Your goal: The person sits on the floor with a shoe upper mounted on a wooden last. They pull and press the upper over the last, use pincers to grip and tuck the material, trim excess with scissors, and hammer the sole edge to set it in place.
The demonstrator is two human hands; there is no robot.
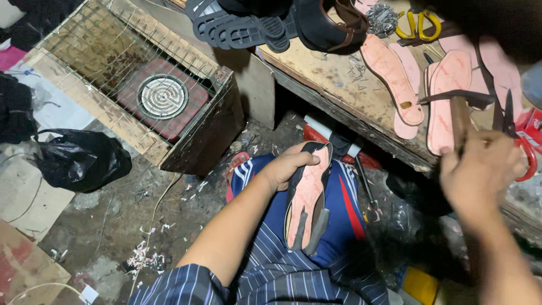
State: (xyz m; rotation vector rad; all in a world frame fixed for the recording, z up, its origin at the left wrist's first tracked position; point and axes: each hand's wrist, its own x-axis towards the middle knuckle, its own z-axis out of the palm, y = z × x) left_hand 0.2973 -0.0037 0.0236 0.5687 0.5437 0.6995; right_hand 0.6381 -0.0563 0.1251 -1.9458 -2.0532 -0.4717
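Observation:
My left hand (285, 166) rests on my lap and holds a pink sandal sole (306, 197) with dark straps folded over its underside. My right hand (480, 178) is raised near the workbench edge, blurred, and grips a wooden-handled tool, likely a hammer (458, 116), whose dark head points left. Red-handled scissors (516, 138) lie just to the right of that hand, and their red handle loop curves beside it.
Several pink soles (395, 76) lie on the worn wooden bench (333, 76), with yellow-handled pliers (419, 24) and black soles (237, 25) at the back. A wire-topped wooden box with a round heater coil (162, 96) stands on the left, a black plastic bag (82, 158) beside it.

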